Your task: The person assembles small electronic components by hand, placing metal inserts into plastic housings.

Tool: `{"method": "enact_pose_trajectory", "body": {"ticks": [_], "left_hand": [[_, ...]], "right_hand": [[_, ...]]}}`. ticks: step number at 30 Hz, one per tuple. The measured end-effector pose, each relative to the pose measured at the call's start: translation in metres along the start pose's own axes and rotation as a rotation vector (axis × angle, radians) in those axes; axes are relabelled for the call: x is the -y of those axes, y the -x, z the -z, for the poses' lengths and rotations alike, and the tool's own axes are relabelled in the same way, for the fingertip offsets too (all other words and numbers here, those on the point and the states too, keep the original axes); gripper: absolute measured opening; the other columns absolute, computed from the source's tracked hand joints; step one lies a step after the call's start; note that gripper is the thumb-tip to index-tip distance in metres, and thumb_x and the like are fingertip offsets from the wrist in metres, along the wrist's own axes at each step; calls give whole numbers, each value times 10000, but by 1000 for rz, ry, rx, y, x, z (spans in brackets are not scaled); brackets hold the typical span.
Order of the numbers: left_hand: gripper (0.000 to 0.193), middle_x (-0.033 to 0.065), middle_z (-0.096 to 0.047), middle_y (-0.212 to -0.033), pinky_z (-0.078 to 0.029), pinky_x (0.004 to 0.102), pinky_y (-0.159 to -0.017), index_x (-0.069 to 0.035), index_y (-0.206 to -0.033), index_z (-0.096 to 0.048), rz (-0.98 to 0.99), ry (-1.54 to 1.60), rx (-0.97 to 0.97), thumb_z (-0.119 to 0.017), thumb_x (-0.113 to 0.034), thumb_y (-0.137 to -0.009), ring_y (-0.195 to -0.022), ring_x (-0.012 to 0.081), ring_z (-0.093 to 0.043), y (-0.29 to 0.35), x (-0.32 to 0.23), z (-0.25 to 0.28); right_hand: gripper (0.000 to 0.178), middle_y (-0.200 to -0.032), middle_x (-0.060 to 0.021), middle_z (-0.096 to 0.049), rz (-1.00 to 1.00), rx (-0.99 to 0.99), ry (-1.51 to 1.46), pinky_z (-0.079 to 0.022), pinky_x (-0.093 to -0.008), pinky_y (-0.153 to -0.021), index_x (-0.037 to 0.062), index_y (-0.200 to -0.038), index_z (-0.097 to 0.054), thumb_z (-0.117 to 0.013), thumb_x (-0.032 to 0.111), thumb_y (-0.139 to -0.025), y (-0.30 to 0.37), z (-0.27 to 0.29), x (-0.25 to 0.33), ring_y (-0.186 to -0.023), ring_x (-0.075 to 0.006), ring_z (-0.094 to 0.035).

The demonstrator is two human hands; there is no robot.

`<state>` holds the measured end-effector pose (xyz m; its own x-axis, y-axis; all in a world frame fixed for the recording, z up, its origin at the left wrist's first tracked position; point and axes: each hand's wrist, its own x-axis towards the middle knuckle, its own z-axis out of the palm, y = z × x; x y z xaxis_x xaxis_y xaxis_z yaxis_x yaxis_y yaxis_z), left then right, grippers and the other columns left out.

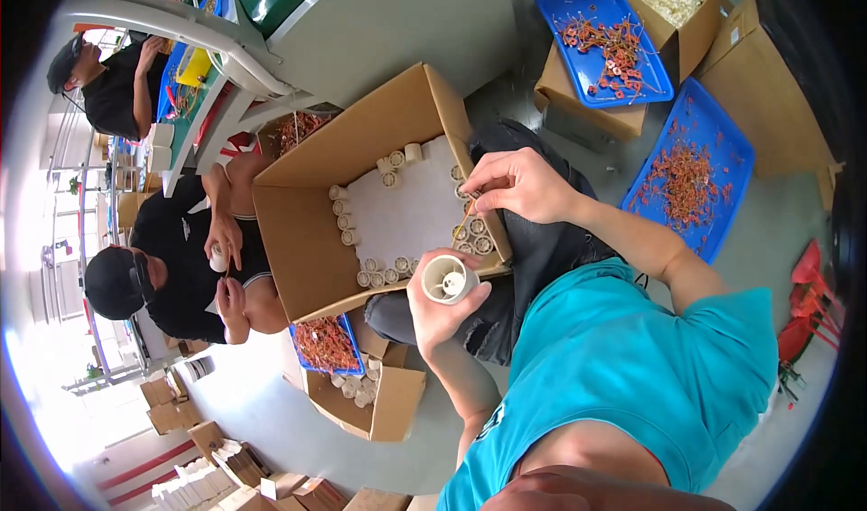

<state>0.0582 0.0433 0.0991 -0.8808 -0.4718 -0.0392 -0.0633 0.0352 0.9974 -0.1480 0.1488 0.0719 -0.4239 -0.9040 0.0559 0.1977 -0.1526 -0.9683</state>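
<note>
Spool (449, 279): one, white, hollow, gripped in my left hand (433, 308); right hand (519, 184) fingers pinch one orange wire (462, 222).

The white spool (449, 279) in the left hand (440, 308) looked of smooth, matt plastic; the strand (463, 222) pinched by the right hand (524, 184) was thin orange wire. The open box (312, 227) was matt brown corrugated cardboard, lined with white paper sheet. The blue trays (722, 163) were glossy plastic.

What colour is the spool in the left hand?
White spool, gripped by the left hand; head view.
</note>
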Motion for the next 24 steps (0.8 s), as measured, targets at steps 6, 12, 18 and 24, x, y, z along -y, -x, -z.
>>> {"method": "enact_pose_trajectory", "body": {"ticks": [6,12,18,24], "left_hand": [[463,93,-663,-993,-506,312,-814,-21,-1015,-594,-83,-79,-27,-847,-80,-631,-896,173,-635,9,-6,5],[476,85,-657,-1003,-505,311,-824,-29,-1057,-586,-291,-581,-520,-868,-75,-676,-918,187,-636,-20,29,-7],[508,99,-650,-987,-519,341,-778,-35,-1076,-568,-464,-690,-651,-875,-77,-673,-871,241,-638,-28,46,-14],[499,98,-645,-981,-519,325,-764,-33,-1076,-585,-541,-712,-708,-874,-80,-672,-854,225,-633,-30,51,-13]], "right_hand": [[190,-988,-105,-641,17,54,153,-566,-291,-796,-73,-1029,-686,-658,-85,-841,5,-12,9,-896,-199,-689],[193,-1034,-113,-634,213,-211,181,-569,-269,-761,-67,-1023,-687,-633,-116,-844,10,-2,37,-883,-178,-682],[224,-975,-115,-660,458,-103,523,-553,-299,-729,-31,-978,-707,-720,-88,-762,21,-25,48,-837,-221,-671],[218,-989,-112,-652,450,-105,550,-552,-292,-724,-28,-979,-708,-711,-87,-769,28,-36,36,-833,-217,-666]]}}
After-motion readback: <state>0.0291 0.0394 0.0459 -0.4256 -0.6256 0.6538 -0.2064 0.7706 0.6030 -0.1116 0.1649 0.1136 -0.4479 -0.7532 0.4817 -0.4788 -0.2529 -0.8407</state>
